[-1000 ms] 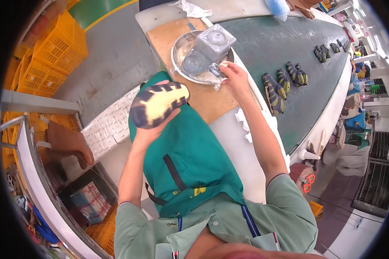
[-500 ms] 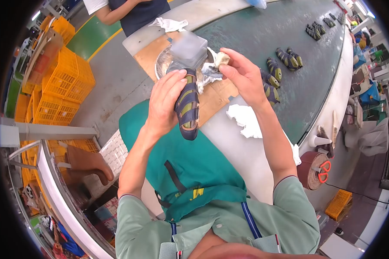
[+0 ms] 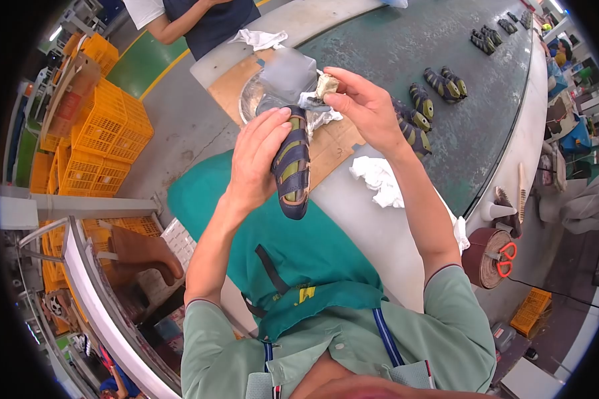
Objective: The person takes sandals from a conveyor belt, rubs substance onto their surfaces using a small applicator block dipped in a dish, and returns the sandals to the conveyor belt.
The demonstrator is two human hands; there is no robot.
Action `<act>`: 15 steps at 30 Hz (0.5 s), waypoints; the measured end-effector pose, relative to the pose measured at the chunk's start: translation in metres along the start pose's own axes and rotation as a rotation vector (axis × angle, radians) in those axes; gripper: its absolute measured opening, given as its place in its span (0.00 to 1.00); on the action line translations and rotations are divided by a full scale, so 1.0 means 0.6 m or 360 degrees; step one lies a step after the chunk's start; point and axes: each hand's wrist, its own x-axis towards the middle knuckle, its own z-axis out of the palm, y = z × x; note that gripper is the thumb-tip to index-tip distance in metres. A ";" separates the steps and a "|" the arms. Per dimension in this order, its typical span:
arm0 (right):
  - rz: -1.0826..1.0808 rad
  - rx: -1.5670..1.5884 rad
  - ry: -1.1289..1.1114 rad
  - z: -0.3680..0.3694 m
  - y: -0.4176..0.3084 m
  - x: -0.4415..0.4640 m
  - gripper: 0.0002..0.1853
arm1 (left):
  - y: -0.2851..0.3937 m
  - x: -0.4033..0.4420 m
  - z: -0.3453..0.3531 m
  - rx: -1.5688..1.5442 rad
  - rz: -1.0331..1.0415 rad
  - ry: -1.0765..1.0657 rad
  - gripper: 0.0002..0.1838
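A dark blue and olive strappy shoe (image 3: pixel 291 163) is in my left hand (image 3: pixel 255 156), its fingers wrapped over the far end, straps facing up. In my right hand (image 3: pixel 365 110) a small off-white wad (image 3: pixel 327 85) is pinched between thumb and fingers, just beyond the shoe. Behind both stands a translucent grey container (image 3: pixel 287 72) in a round metal pan (image 3: pixel 249 96). The pan rests on a brown board (image 3: pixel 329 147). A green apron (image 3: pixel 299 249) covers my lap.
Several similar shoes (image 3: pixel 441 84) stand on the green belt (image 3: pixel 476 136). White cloth (image 3: pixel 378 181) lies right of the board. A person (image 3: pixel 209 23) stands beyond the table. Yellow crates (image 3: pixel 110 126) are at left, a brown roll (image 3: pixel 489 256) with orange-handled scissors (image 3: pixel 506 259) at right.
Compared with a second ago, the shoe has turned from sole up to straps up and moved right. My right hand has lifted the wad, lately shifting slightly left. The other person has come into view.
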 end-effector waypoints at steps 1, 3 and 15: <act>-0.0012 0.0003 0.0007 0.003 0.001 0.000 0.19 | 0.001 -0.001 -0.001 0.0006 -0.0005 -0.0007 0.30; -0.0022 0.0007 0.0014 0.006 0.002 0.001 0.19 | -0.001 -0.003 -0.002 0.0008 -0.0011 -0.0006 0.30; -0.0022 0.0060 -0.0158 0.000 0.009 -0.002 0.20 | -0.006 -0.011 0.004 -0.0014 -0.0052 0.0017 0.28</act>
